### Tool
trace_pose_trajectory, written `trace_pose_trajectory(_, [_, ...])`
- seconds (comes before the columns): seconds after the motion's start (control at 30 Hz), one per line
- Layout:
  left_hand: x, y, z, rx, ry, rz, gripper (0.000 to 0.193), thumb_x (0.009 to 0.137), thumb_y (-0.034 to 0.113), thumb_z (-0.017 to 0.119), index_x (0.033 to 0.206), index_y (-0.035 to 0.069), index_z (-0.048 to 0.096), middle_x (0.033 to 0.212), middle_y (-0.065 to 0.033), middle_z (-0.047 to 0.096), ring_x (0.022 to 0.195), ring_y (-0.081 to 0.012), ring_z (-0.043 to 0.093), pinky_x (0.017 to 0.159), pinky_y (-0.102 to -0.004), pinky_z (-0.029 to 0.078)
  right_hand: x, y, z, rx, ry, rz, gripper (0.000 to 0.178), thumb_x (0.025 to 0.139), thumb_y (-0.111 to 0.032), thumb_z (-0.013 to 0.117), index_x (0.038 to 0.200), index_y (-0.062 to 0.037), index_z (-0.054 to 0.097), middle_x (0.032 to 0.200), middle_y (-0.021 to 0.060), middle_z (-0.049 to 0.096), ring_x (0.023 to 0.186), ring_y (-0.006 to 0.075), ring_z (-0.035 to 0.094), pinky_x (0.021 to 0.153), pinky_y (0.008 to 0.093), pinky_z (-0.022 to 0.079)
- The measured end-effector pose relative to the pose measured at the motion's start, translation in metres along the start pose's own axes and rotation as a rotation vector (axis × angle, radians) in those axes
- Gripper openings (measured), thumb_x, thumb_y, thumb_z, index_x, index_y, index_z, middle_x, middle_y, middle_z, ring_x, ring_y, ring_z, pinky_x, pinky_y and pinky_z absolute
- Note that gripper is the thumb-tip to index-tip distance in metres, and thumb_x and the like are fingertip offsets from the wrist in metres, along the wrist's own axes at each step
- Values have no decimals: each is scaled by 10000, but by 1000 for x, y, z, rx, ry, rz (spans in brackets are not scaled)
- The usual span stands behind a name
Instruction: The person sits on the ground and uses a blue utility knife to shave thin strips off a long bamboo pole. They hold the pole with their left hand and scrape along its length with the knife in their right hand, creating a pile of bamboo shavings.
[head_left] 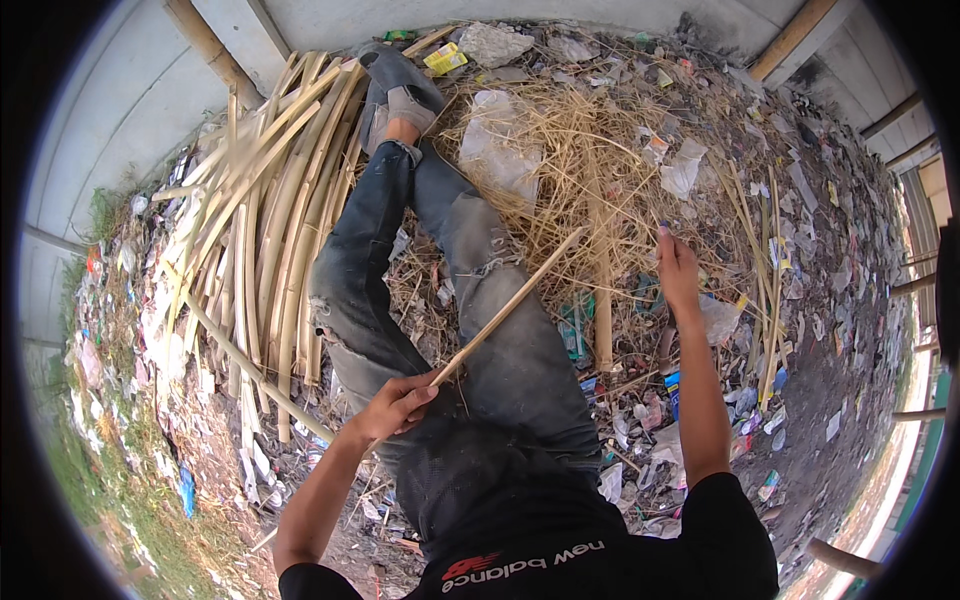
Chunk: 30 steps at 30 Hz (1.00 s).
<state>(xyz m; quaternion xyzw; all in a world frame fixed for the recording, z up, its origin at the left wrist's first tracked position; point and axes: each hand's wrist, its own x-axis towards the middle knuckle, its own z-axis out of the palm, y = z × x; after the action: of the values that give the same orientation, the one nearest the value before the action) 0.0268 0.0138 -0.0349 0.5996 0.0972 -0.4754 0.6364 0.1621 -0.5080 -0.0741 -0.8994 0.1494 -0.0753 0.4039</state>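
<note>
My left hand (pixel 402 403) is closed around a thin split bamboo strip (pixel 510 305). The strip slants up and to the right across my legs, its far end above the straw-like shavings. To the right, my right hand (pixel 678 268) is raised apart from the strip, over the litter beside the shavings. Its fingers are curled together, and a small bluish spot shows at the fingertips; whatever they hold, if anything, is too small to make out. Close to my right forearm is a dark brownish, narrow object (pixel 667 345), partly hidden and unclear in kind.
A large stack of split bamboo (pixel 285 230) lies left of my outstretched legs. Pale shavings (pixel 570 160) heap beyond my right leg, with an upright bamboo piece (pixel 602 290) at their near side. More thin strips (pixel 772 290) lie far right. Plastic litter covers the ground; a grey wall (pixel 130 110) stands behind.
</note>
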Motion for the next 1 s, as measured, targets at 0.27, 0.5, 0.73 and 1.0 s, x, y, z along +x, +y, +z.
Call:
trace_pose_trajectory(0.27, [29, 15, 1, 53, -43, 28, 617, 1103, 418, 575, 1617, 102, 447, 680, 55, 380, 545, -59, 402, 490, -242, 351, -144, -122, 80, -191, -479, -504, 489, 1044, -466, 600, 874, -13, 665, 609, 209, 647, 606, 443, 671, 581, 531, 525])
trace_pose_trajectory(0.5, [38, 14, 2, 69, -34, 48, 610, 1106, 402, 574, 1621, 105, 441, 671, 53, 376, 535, -64, 397, 487, -249, 349, -153, -134, 97, -308, -615, -516, 551, 1046, -541, 569, 843, -35, 648, 598, 197, 649, 603, 439, 678, 580, 540, 530])
trace_pose_trajectory(0.73, [35, 10, -5, 105, 35, 78, 572, 1098, 345, 604, 1596, 93, 481, 667, 63, 387, 535, -58, 398, 480, -257, 338, -104, -108, 88, -322, -373, -348, 541, 1060, -520, 552, 883, -29, 694, 617, 208, 664, 653, 449, 694, 602, 543, 542])
trace_pose_trajectory(1.0, [41, 18, 5, 148, 33, 139, 560, 1092, 335, 613, 1575, 73, 508, 682, 66, 414, 556, -50, 400, 511, -266, 336, -146, -147, 103, -316, -599, -440, 552, 1067, -514, 551, 868, -14, 676, 657, 241, 667, 659, 466, 685, 631, 559, 534])
